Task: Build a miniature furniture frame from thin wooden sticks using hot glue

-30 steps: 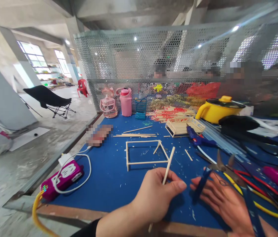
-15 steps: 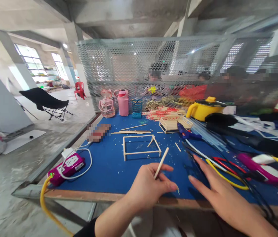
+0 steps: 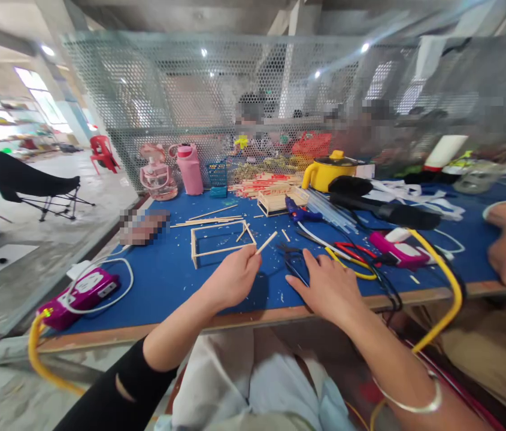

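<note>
Our left hand (image 3: 240,276) is pinching a thin beige wooden stick (image 3: 267,240); spread right hand (image 3: 330,284), four o'clock, is flanking a dark-handled tool (image 3: 295,261).

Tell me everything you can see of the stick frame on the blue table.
The frame is an open rectangle of thin, pale sticks, wooden by the look, joined at the corners. A short leg drops from its near left corner; another short piece slants down from the far right one. It rests on the tabletop, whose blue shows through the middle, just beyond the left hand. The hand overlaps the near right corner in view, so I can't tell whether they touch.
</note>
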The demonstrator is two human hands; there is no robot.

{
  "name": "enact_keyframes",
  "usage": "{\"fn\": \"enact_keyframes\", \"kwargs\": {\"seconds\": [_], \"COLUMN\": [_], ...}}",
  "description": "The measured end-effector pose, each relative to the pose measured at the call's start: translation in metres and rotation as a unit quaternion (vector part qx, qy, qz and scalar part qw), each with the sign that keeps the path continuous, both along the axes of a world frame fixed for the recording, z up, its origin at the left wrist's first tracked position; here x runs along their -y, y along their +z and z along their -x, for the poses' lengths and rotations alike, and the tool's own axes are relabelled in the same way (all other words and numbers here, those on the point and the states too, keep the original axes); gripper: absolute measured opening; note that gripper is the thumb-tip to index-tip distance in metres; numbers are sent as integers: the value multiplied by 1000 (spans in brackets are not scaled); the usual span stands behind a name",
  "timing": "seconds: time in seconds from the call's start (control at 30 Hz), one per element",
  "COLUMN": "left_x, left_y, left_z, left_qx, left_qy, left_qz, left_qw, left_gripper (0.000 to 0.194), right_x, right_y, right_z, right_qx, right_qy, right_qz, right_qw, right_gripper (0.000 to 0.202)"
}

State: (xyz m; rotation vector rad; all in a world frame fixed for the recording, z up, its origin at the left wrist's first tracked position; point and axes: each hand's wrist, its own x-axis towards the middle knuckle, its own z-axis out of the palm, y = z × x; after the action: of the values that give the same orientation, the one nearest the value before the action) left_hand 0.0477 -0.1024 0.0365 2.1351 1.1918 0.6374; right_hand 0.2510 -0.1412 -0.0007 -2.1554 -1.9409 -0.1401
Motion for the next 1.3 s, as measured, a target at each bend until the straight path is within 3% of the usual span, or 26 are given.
{"fn": "enact_keyframes", "kwargs": {"seconds": [0.1, 0.2, 0.27, 0.33, 0.47, 0.53, 0.6, 0.63, 0.7, 0.8, 0.97, 1.07, 1.3], "left_x": [8, 10, 10, 10, 16, 20, 20, 18, 12, 0, -19, -26, -24], "left_y": [-11, -25, -33, -37, -40, -41, -43, -44, -45, -44, -43, -46, -51], "left_z": [2, 3, 4, 5, 18, 34, 57, 70, 95, 119, 119, 112, 107], "left_qx": [-136, -206, -208, -199, -112, -16, 70, 89, 77, 11, -84, -99, -91], "left_qy": [20, 12, -8, -22, -3, 80, 235, 311, 369, 321, 233, 227, 254], "left_qz": [-87, -128, -154, -179, -248, -297, -298, -273, -183, -78, -64, -73, -84], "left_qw": [987, 970, 966, 963, 962, 952, 923, 906, 908, 944, 967, 966, 959], "left_gripper": [31, 31, 30, 30, 30, 28, 22, 22, 26, 28, 33, 39, 30], "right_x": [-4, -2, -1, -2, -9, -12, -15, -16, -19, -24, -38, -46, -65], "right_y": [-7, -5, -2, -2, -5, -7, -8, -9, -8, -1, 9, 7, 9], "right_z": [6, 8, 9, 10, 16, 17, 13, 10, 3, -6, -3, 3, 5], "right_qx": [-4, -30, -52, -73, -91, -103, -124, -134, -148, -152, -109, -79, -68], "right_qy": [12, 132, 245, 306, 297, 271, 256, 253, 249, 254, 274, 275, 305], "right_qz": [-64, -125, -96, -45, -32, -37, -42, -44, -44, -24, -14, -16, -23], "right_qw": [998, 983, 963, 948, 950, 956, 958, 957, 956, 955, 955, 958, 950], "right_gripper": [69, 57, 40, 33, 30, 29, 28, 28, 28, 27, 25, 25, 22]}}
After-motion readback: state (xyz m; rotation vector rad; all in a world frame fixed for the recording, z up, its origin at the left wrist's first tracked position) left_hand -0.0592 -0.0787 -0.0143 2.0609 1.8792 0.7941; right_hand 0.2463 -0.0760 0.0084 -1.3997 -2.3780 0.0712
